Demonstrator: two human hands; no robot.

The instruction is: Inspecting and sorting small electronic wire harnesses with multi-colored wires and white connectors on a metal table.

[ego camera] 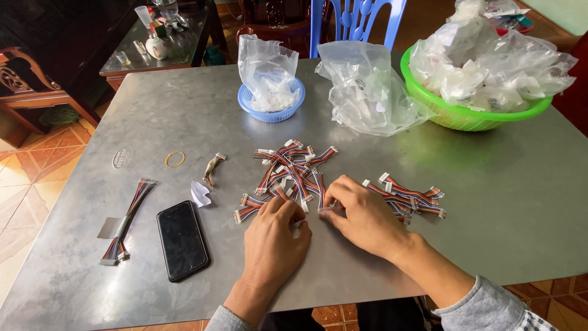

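- The left hand (pixel 275 236) rests on the worktop (pixel 490 202), fingers (pixel 283 205) curled shut over a white connector; what exactly they pinch cannot be told.
- The right hand (pixel 361 214) lies just beside it, fingers bent down and closed on a short cable's end (pixel 326 208).
- Both hands sit at the near edge of a loose cable pile (pixel 291 171) of striped wires with white plugs.
- A second pile (pixel 413 199) lies just right of the right hand.
- Left of the hands: a paper scrap (pixel 199 194), a black phone (pixel 182 240), a long bundle (pixel 127 220), a rubber band (pixel 174 159).
- Farther back: a blue bowl (pixel 269 110), a clear bag (pixel 367 92), a green basket (pixel 465 113) heaped with bags.
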